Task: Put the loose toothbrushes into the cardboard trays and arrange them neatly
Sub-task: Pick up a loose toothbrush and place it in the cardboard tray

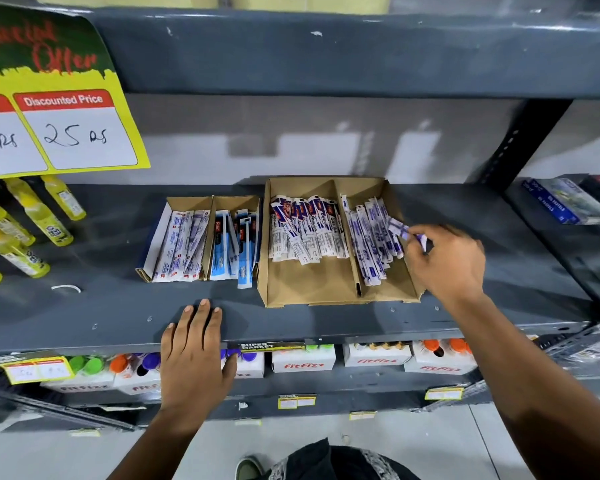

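Observation:
Two cardboard trays stand on the grey shelf. The larger tray [312, 289] at centre right has two compartments of white-and-purple wrapped toothbrushes [305, 230]. My right hand [447, 261] hovers at the right compartment's edge and pinches a purple-wrapped toothbrush [397, 226] at its near end. The smaller tray [191, 206] to the left holds white packs and blue-backed packs [222, 244]; one blue pack [245, 271] sticks out over its front edge. My left hand [194, 348] rests flat on the shelf's front lip, fingers apart, holding nothing.
Yellow bottles [32, 223] lie at the left under a yellow price sign [66, 126]. Blue boxes [568, 206] sit on the neighbouring shelf at right. Below, white FitFizz cartons [303, 362] line the lower shelf. A black upright post [520, 143] rises at back right.

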The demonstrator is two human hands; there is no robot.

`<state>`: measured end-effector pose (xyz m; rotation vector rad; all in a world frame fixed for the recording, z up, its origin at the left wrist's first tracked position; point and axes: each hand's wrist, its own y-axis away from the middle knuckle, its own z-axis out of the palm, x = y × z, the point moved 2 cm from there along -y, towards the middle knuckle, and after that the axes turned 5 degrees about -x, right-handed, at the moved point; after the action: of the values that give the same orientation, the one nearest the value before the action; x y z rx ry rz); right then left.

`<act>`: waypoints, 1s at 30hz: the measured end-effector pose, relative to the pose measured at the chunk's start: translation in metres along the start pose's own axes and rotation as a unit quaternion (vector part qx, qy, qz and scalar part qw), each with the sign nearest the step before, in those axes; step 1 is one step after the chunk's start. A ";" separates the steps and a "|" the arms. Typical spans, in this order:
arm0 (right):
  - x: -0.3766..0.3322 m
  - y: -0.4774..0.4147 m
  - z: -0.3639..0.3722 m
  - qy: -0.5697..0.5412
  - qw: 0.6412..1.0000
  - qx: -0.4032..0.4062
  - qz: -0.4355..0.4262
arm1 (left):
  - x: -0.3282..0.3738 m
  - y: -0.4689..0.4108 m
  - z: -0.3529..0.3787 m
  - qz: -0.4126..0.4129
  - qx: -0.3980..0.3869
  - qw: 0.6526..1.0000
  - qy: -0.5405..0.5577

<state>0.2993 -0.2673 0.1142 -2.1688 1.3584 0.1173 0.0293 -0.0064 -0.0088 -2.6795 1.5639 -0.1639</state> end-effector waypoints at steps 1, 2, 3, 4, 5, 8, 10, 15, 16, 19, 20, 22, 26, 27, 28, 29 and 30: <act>0.000 -0.002 0.000 -0.006 1.000 -0.002 0.015 | 0.000 0.000 0.000 -0.001 0.000 1.000 0.000; -0.001 -0.003 0.001 -0.016 0.999 -0.006 0.030 | 0.000 0.000 0.000 -0.002 0.001 1.000 0.000; -0.002 -0.005 0.002 -0.025 0.999 -0.010 0.044 | 0.000 0.000 0.000 -0.002 0.002 1.000 -0.001; -0.004 -0.006 0.003 -0.026 0.998 -0.013 0.052 | -0.001 0.000 0.000 -0.003 0.001 1.000 -0.001; -0.006 -0.007 0.005 -0.020 0.998 -0.015 0.055 | -0.001 0.000 0.001 -0.003 0.000 1.000 -0.002; -0.009 -0.011 0.016 0.015 0.997 -0.039 0.066 | -0.001 0.000 0.002 -0.003 -0.006 1.000 -0.004; -0.012 -0.011 0.025 0.061 0.993 -0.074 0.074 | -0.001 0.000 0.001 -0.001 -0.006 1.000 -0.004; -0.017 -0.005 0.041 0.145 0.978 -0.132 0.073 | -0.001 0.001 -0.001 0.000 0.000 1.000 -0.002; -0.017 -0.004 0.042 0.154 0.976 -0.140 0.070 | -0.001 0.001 -0.001 0.000 0.002 1.000 -0.002; -0.021 -0.002 0.042 0.180 0.969 -0.157 0.062 | -0.002 0.001 0.000 0.000 0.000 1.000 -0.004; -0.021 -0.001 0.041 0.185 0.968 -0.160 0.062 | -0.002 0.001 0.000 0.001 -0.001 1.000 -0.004; -0.021 0.000 0.041 0.187 0.965 -0.173 0.066 | -0.002 0.001 0.000 0.001 -0.001 1.000 -0.003; -0.017 0.003 0.046 0.205 0.959 -0.186 0.065 | -0.001 0.001 0.000 -0.002 0.001 1.000 0.002; -0.016 0.003 0.048 0.208 0.957 -0.191 0.065 | 0.000 0.001 0.000 -0.003 0.001 1.000 0.003; -0.014 0.003 0.049 0.208 0.956 -0.196 0.064 | 0.000 0.000 0.000 -0.003 0.001 1.000 0.004; -0.013 0.003 0.049 0.203 0.957 -0.199 0.063 | -0.001 0.000 0.000 -0.004 0.001 1.000 0.004; -0.011 0.002 0.048 0.193 0.959 -0.198 0.062 | -0.001 0.000 0.000 -0.004 0.001 1.000 0.003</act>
<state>0.3026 -0.2344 0.0774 -2.5289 1.8217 0.0113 0.0289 -0.0058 -0.0092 -2.6871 1.5530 -0.1750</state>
